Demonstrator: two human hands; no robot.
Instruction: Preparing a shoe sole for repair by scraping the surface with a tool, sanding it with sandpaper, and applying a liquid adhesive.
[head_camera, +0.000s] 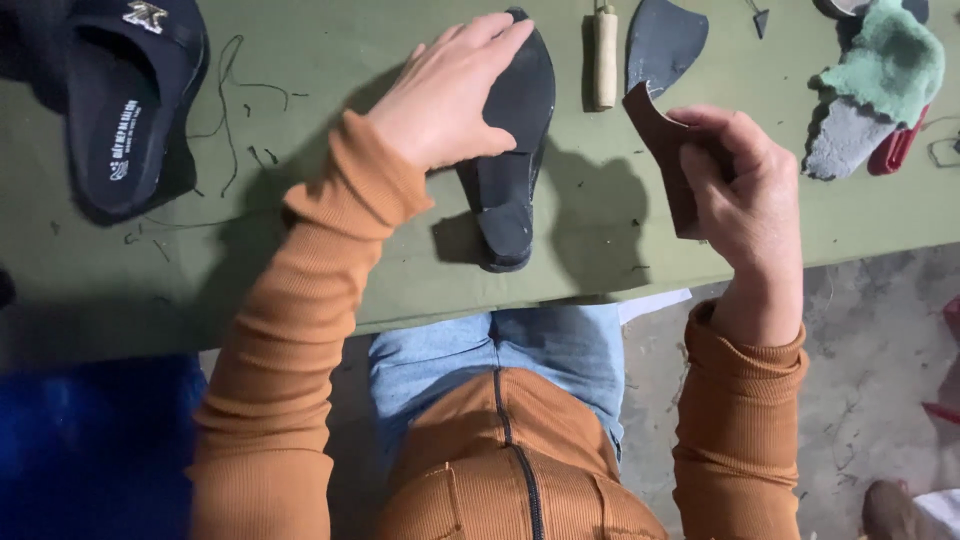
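**Left hand flat on the black sole, right hand pinching a brown leather piece**

Your left hand (450, 95) sits in the upper middle of the frame, palm down with the fingers stretched out, pressing on the black shoe sole (515, 150). It is not closed around the sole; it rests on top, covering the sole's left edge and toe end. The sole lies on the green table (330, 270), bottom side up, its toe pointing to the top of the frame and its block heel towards the near edge of the table.

Your right hand (745, 190), at centre right, is closed on a brown leather piece (665, 150), thumb and fingers pinched over its right side. You hold the piece upright, just right of the sole and apart from it, with its curved upper corner free of the hand.

At the top of the frame, just beyond the leather piece, lies a dark grey cut-out (662, 42), and beside that on the left a tool with a pale wooden handle (605, 55). In the upper right corner sits a fluffy green and grey slipper (875, 90) with a red edge. In the upper left lies a black slide sandal (125, 100) with a metal ornament on its strap, and loose dark threads (232, 100) trail across the table next to it.
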